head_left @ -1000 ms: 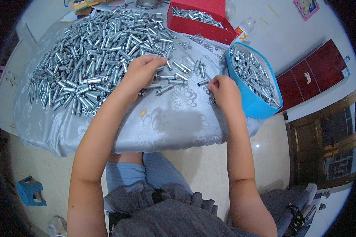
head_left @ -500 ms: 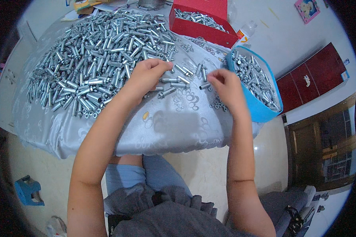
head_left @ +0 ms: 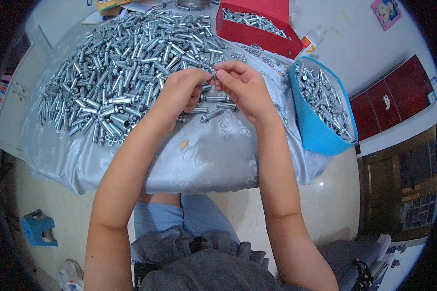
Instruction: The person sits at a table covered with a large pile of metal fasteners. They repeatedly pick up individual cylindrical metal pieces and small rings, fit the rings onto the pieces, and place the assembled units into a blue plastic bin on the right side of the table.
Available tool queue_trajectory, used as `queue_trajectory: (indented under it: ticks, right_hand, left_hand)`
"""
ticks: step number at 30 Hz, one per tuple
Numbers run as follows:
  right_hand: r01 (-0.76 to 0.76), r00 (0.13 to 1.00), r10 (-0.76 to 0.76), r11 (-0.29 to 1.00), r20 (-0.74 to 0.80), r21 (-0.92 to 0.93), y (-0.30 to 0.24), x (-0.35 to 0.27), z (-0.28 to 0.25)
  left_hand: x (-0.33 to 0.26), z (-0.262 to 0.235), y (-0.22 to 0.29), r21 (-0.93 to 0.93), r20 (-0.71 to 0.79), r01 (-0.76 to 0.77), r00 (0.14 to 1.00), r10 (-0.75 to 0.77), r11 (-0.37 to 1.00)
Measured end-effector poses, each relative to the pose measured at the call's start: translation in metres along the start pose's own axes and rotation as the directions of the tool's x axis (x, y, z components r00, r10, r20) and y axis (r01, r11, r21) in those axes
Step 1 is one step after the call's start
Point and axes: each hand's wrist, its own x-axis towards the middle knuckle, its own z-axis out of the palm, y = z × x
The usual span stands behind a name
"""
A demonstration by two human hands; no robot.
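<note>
Meeting above the middle of the worktop, the left hand and the right hand are brought fingertip to fingertip, and one small metal bolt is pinched between them; the fingers of both hands are closed on it, though how much of it each hand grips cannot be told. The bolt is held just clear of the silver cloth that covers the worktop. A few loose bolts are seen on the cloth directly under the hands. A large heap of the same bolts is spread to the left and beyond the left hand, touching nothing held. A blue tub, filled with bolts, is set near the right hand at the worktop's right edge. A red box, also holding bolts, is placed farther back. A white bottle is stood between box and tub.
</note>
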Motion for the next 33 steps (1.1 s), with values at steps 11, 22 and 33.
queue_trajectory:
  ticks: [11,22,33]
  right_hand:
    - [-0.124,0.991,0.121,0.99,0.063,0.061,0.001,-0.002,0.001]
    - [-0.088,0.985,0.088,0.996,0.151,-0.004,-0.003,-0.008,0.007]
    - [-0.01,1.0,0.01,0.999,-0.015,0.03,0.008,-0.004,0.014]
  left_hand:
    - [0.0,-0.005,0.001,0.108,0.036,-0.157,0.987,0.154,0.982]
    - [0.001,0.001,-0.001,0.066,-0.09,-0.193,0.976,0.198,0.979]
    - [0.005,0.0,-0.006,-0.158,-0.023,0.016,1.0,-0.02,0.987]
